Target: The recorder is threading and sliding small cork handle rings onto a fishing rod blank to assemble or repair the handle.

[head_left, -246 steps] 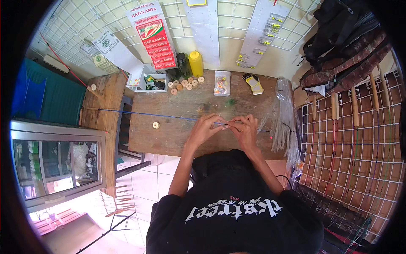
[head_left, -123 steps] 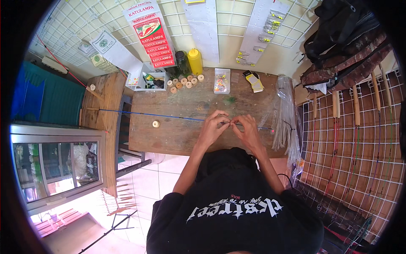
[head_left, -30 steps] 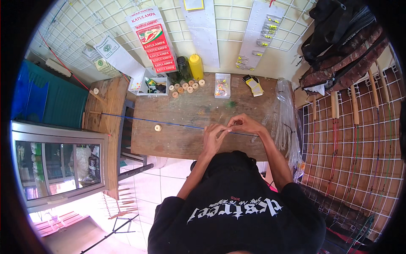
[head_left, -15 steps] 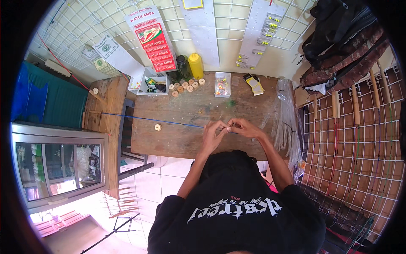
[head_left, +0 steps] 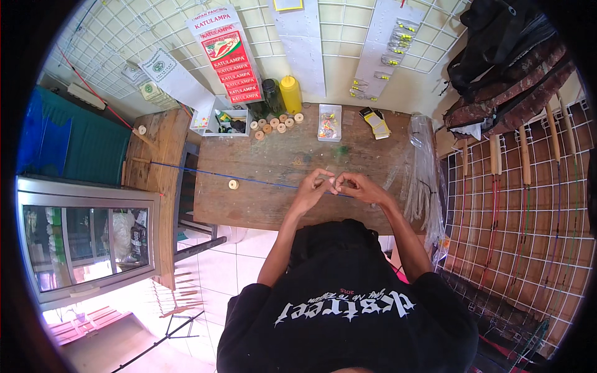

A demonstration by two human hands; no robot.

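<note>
Both hands meet over the near edge of the wooden worktop, a little right of its middle. The left hand and the right hand have their fingertips drawn together, almost touching each other, pinched on a thin blue line. The line runs taut from the fingers leftward across the worktop, past its left edge, over a gap to a narrow wooden side table. What exactly sits between the fingertips is too small to tell.

A small round spool lies on the worktop just on the near side of the line, toward the left edge. Along the far edge stands a cluster of similar spools, with a white tray of small items at the far left corner, and a dark bottle and a yellow bottle behind them. A clear compartment box with small colourful pieces sits at the far edge near the middle, and a yellow-and-black packet lies to its right. A bundle in clear plastic lies along the right edge.
</note>
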